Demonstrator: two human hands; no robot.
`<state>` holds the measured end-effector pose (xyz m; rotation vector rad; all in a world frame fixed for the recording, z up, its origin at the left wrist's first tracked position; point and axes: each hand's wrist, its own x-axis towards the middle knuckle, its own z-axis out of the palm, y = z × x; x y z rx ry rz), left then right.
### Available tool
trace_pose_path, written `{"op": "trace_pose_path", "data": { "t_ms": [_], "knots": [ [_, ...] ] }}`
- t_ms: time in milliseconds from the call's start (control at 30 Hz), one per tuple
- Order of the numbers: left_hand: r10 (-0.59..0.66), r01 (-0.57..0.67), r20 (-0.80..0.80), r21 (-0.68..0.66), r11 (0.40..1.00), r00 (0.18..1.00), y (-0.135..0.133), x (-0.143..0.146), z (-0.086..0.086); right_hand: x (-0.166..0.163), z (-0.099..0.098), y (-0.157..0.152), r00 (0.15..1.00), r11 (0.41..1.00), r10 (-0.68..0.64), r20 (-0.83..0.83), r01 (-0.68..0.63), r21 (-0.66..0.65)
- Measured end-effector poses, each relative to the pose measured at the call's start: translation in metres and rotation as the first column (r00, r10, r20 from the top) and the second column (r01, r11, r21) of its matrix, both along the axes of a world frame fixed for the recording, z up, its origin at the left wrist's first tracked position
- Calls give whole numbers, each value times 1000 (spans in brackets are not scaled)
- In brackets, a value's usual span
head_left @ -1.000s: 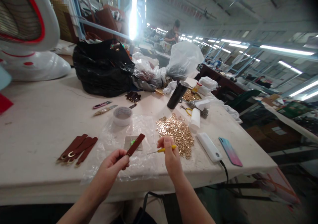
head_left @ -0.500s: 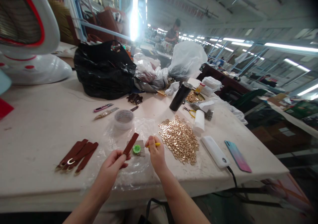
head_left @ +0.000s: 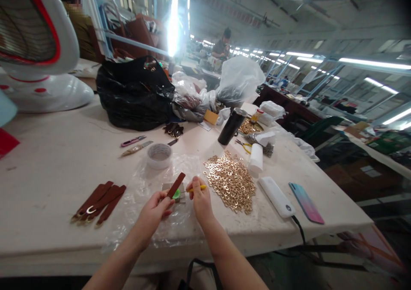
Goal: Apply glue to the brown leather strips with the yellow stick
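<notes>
My left hand [head_left: 159, 206] is closed on the lower end of a brown leather strap [head_left: 177, 184], which slants up to the right. Between the fingers of my right hand [head_left: 199, 195] is a thin tool with a yellow handle [head_left: 202, 187]; its slim tip points left, close to the strap. Below and behind the strap, a small green dish [head_left: 176, 194] sits on a greyish square piece, partly covered by the strap. Right of my right hand spreads a heap of gold-coloured metal rings [head_left: 231, 182]. More brown straps [head_left: 98, 202], some with gold rings, lie at the left.
A roll of clear tape [head_left: 159, 156] stands on a plastic sheet [head_left: 141, 225]. Behind are a cutter [head_left: 133, 141], a black bag [head_left: 135, 95] and a black cylinder [head_left: 231, 126]. At right lie a white device with a cable [head_left: 276, 196] and a phone [head_left: 306, 203].
My left hand has moved the strap rightward, so it now overlaps the green dish and is nearer the tool tip. My right hand has barely moved.
</notes>
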<state>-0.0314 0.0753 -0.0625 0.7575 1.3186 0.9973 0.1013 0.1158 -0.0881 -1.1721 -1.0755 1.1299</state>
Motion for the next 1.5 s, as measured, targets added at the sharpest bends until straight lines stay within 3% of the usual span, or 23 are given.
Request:
{"op": "trace_pose_path", "data": {
  "t_ms": [500, 633, 767, 900, 1167, 1300, 1367, 1433, 1500],
  "knots": [
    [-21, 21, -22, 12, 1000, 1000, 1, 0, -2, 2, 1, 2, 1000, 1000, -7, -10, 7, 18],
    [-11, 13, -47, 45, 999, 999, -1, -5, 0, 13, 17, -5, 996, 994, -85, -30, 86, 67],
    [-53, 61, -84, 90, 994, 995, -11, -10, 8, 14, 44, -25, 965, 994, -84, -249, 99, 49],
    [-150, 150, -3, 105, 983, 989, -24, -12, 23, 10, 66, -43, 919, 998, -42, -391, 58, 29],
    [-131, 123, 65, 114, 986, 989, -37, -10, 42, -1, 74, -53, 891, 1000, -9, -453, 7, -5],
    [-94, 84, 81, 112, 990, 992, -42, -8, 44, 7, 79, -55, 872, 998, -62, -486, 66, -11],
    [-88, 79, 75, 122, 989, 993, -45, -7, 46, 17, 81, -59, 887, 988, -117, -447, 150, 39],
    [-89, 80, 57, 142, 987, 994, -48, -6, 48, 24, 80, -65, 949, 973, -155, -274, 194, 121],
    [-109, 104, 24, 175, 979, 994, -50, -4, 50, 26, 77, -73, 998, 982, -63, -8, 63, 181]
  ]
}}
